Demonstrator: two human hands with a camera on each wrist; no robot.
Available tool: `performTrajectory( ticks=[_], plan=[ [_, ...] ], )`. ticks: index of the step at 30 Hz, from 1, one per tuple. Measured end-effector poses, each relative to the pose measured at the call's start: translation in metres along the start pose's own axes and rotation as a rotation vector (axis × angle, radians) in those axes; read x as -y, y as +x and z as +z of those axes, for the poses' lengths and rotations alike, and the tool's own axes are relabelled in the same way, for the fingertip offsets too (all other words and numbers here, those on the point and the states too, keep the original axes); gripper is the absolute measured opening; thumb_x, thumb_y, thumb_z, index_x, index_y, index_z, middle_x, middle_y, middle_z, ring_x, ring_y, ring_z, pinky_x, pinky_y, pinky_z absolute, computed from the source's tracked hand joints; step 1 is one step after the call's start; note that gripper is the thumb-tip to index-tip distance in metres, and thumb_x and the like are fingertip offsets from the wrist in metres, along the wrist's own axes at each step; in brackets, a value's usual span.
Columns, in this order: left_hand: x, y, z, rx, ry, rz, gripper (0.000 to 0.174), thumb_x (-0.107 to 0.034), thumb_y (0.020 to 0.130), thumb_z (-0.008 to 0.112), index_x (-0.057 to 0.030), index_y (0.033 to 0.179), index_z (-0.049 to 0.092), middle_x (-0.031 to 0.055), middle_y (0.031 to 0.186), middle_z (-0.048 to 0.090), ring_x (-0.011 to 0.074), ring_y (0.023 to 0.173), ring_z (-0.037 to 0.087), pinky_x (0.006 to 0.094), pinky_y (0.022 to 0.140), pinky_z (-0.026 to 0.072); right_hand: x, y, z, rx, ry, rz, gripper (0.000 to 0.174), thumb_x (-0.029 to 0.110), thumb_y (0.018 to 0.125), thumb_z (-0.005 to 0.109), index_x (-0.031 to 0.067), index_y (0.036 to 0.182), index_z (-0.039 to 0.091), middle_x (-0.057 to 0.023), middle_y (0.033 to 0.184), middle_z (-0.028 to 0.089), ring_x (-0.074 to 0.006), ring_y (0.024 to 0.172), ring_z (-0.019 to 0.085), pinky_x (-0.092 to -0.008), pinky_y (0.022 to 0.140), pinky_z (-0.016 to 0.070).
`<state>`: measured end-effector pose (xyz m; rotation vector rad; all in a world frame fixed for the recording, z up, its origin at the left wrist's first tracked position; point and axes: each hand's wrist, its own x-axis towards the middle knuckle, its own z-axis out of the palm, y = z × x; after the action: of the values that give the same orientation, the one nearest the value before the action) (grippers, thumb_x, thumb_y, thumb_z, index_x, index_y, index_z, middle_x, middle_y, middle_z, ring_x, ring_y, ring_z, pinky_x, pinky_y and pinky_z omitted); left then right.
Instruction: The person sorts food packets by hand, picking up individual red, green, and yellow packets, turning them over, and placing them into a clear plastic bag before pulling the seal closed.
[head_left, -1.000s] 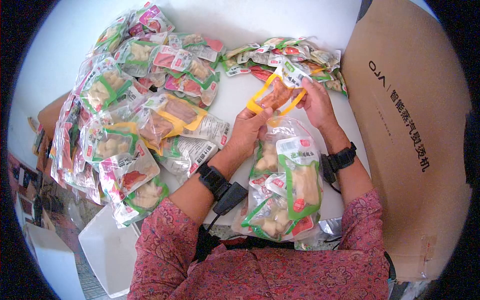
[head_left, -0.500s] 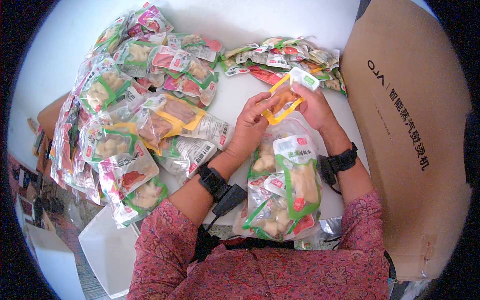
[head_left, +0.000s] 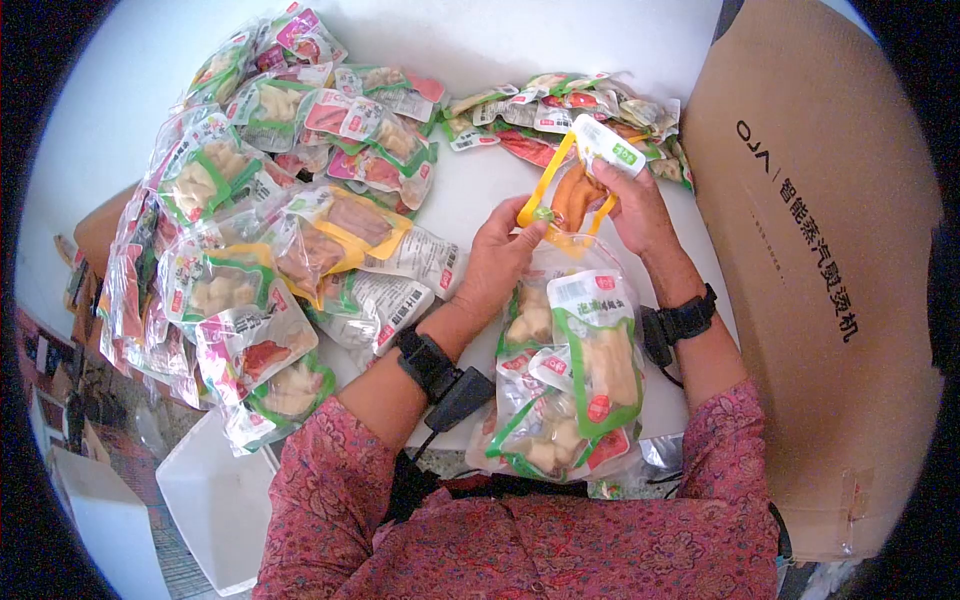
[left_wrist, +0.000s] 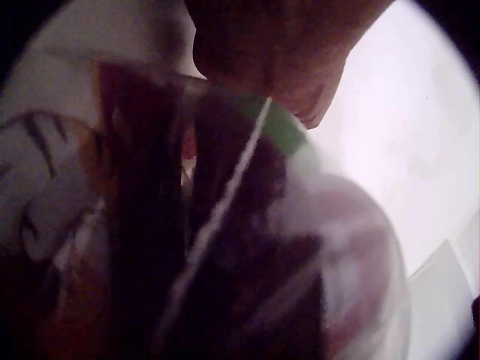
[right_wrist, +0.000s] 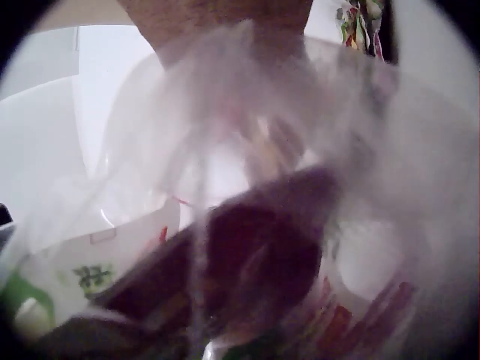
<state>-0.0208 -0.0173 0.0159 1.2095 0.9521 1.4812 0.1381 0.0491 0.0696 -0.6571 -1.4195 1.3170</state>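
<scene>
Both hands hold a yellow-edged food packet (head_left: 574,200) in the head view, above a clear plastic bag. The left hand (head_left: 500,255) pinches its lower left corner between thumb and fingers. At its upper right, the right hand (head_left: 637,208) grips the white and green end. Just below the hands lies the clear bag (head_left: 515,400) with green-edged packets (head_left: 607,365) in and on it. Both wrist views are dark and blurred; clear plastic (right_wrist: 142,142) fills much of the right one, and the fingertips are hidden there.
A large heap of bagged packets (head_left: 280,105) covers the table's left side. A smaller pile of packets (head_left: 560,115) lies at the back. The tall cardboard box (head_left: 810,300) stands along the right. A white container (head_left: 215,500) is at the lower left.
The yellow-edged packet has turned more upright, its white end raised. The left hand has shifted from the packet's side to its lower left corner; the right hand keeps hold of the upper end.
</scene>
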Motion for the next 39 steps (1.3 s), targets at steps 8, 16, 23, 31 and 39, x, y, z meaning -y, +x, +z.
performTrajectory(
  ticks=[8, 16, 23, 31, 39],
  plan=[
    [0.004, 0.0, -0.002, 0.05, -0.135, -0.111, 0.014, -0.019, 0.087, 0.048, -0.0083, 0.087, 0.056, -0.0047, 0.064, 0.051, 0.0011, 0.048, 0.037, 0.0157, 0.041, 0.0289, -0.004, 0.002, -0.002, -0.06, 0.0, -0.027, 0.044, 0.037, 0.088, 0.042, -0.0011, 0.108, 0.049, -0.0082, 0.099, 0.055, -0.0134, 0.086, 0.056, -0.0255, 0.07, 0.0466],
    [-0.002, -0.002, 0.0, 0.043, -0.14, -0.101, 0.022, -0.027, 0.087, 0.047, -0.0066, 0.089, 0.054, -0.0014, 0.069, 0.051, 0.004, 0.053, 0.039, 0.0178, 0.047, 0.0325, -0.003, 0.006, -0.019, -0.129, -0.351, -0.024, 0.042, 0.038, 0.087, 0.043, -0.0008, 0.101, 0.053, -0.0057, 0.086, 0.058, -0.012, 0.073, 0.056, -0.0245, 0.06, 0.0462],
    [-0.002, 0.0, -0.002, 0.269, 0.054, 0.066, 0.011, -0.013, 0.083, 0.055, -0.0027, 0.088, 0.054, -0.002, 0.074, 0.05, 0.0033, 0.067, 0.045, 0.0169, 0.058, 0.0401, 0.01, 0.02, -0.045, -0.331, -0.215, -0.124, 0.035, 0.026, 0.083, 0.051, 0.0011, 0.108, 0.049, -0.0063, 0.089, 0.057, -0.0129, 0.073, 0.059, -0.0236, 0.053, 0.0512],
    [-0.033, -0.006, 0.001, 0.097, 0.217, 0.448, 0.006, -0.006, 0.082, 0.055, 0.0, 0.084, 0.056, 0.0022, 0.081, 0.05, 0.0093, 0.076, 0.048, 0.0212, 0.068, 0.0396, -0.006, 0.015, -0.028, -0.165, -0.21, -0.005, 0.036, 0.027, 0.082, 0.053, 0.0082, 0.113, 0.047, -0.0025, 0.087, 0.056, -0.0078, 0.068, 0.052, -0.0201, 0.049, 0.042],
    [-0.029, 0.0, -0.003, 0.0, 0.341, 0.623, 0.005, -0.005, 0.079, 0.058, -0.0008, 0.08, 0.057, 0.0015, 0.073, 0.047, 0.0071, 0.064, 0.045, 0.0189, 0.055, 0.0415, 0.0, 0.009, -0.025, 0.025, -0.335, 0.056, 0.04, 0.027, 0.081, 0.053, 0.0049, 0.114, 0.047, -0.0007, 0.079, 0.056, -0.006, 0.062, 0.049, -0.0192, 0.046, 0.0371]
  ],
)
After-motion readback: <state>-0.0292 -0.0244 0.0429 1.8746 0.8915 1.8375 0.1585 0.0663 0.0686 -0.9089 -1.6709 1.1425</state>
